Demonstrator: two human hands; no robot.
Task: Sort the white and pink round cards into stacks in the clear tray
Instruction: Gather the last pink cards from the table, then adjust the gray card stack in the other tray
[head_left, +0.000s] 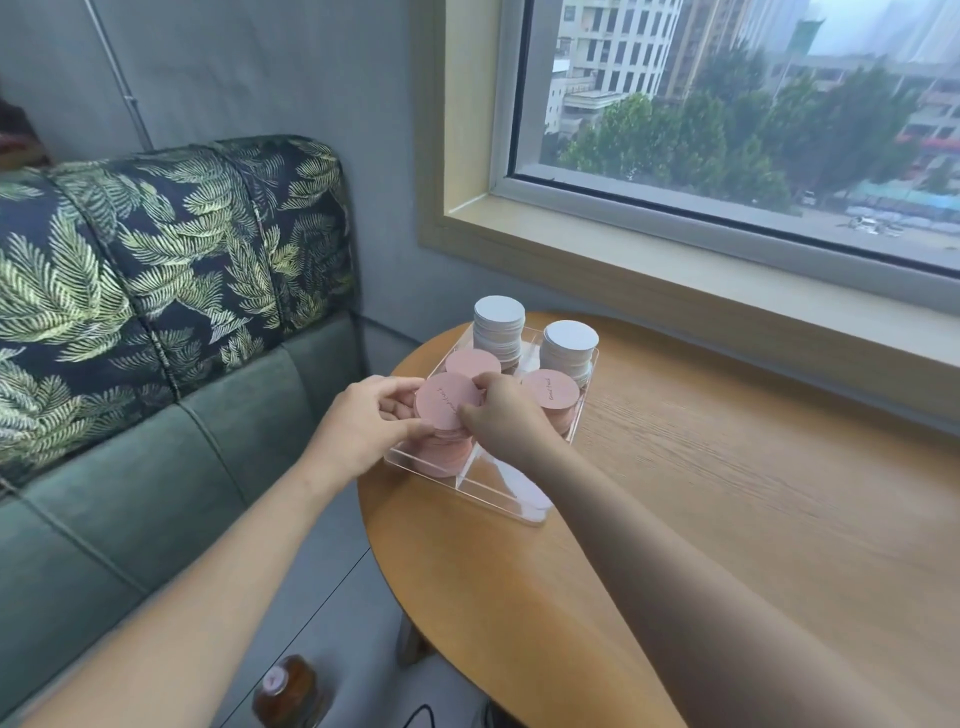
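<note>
Both hands gripped one stack of thin pink round cards (450, 400) at the clear plastic tray's (498, 491) near-left compartment, left hand (370, 422) and right hand (500, 415) pinching opposite edges. Light, slick, loose cards would probably shear; squeezing the sides looked safest.
</note>
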